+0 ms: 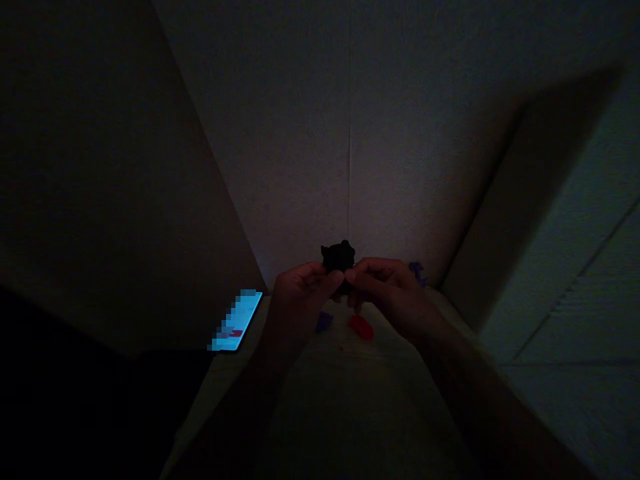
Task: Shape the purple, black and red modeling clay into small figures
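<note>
A small dark figure (339,257) with two ear-like bumps on top is held up between both hands; its details are lost in the dim light. My left hand (300,293) grips it from the left, thumb pressed on its lower front. From the right, my right hand (387,287) pinches its lower edge with thumb and fingers. Below the hands, a red piece (361,327) and a blue-purple lump (325,322) lie on the pale table top (345,373). Behind my right hand sits another purple piece (418,272).
A lit phone or tablet screen (239,321) stands out at the table's left edge. A pale wall (310,167) rises directly behind the table. Light panels (565,247) slant along the right side. The left side is very dark.
</note>
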### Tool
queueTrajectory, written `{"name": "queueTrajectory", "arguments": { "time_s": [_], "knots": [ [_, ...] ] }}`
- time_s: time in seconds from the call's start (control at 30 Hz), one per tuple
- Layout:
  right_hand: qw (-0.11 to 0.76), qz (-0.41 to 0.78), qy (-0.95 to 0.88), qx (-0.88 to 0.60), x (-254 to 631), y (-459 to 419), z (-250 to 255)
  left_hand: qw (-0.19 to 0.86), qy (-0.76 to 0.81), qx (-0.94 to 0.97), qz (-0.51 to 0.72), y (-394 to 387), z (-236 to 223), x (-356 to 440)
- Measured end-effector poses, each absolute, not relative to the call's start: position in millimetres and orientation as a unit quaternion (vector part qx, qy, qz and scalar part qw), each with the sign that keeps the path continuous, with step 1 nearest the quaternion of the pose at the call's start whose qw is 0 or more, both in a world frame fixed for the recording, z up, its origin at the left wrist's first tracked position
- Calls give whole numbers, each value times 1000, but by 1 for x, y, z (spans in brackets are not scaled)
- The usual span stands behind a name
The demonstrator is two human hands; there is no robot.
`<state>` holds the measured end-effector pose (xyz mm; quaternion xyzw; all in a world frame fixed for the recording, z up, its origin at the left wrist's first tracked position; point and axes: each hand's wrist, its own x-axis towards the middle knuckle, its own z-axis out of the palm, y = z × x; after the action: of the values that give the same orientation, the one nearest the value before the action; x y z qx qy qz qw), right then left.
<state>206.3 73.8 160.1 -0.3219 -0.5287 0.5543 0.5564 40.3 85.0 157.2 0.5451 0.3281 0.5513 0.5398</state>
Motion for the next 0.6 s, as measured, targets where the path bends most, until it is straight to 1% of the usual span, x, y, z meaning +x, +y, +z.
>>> {"name": "queueTrajectory", "arguments": {
  "time_s": [0.17,0.37,0.6],
  "knots": [
    [559,594,-499,-292,204,73,158,567,303,517,565,84,157,40],
    [548,525,-550,-349,204,66,163,542,303,520,587,85,160,43],
    [546,547,-529,-350,205,65,167,563,326,543,531,83,160,41]
  ]
}}
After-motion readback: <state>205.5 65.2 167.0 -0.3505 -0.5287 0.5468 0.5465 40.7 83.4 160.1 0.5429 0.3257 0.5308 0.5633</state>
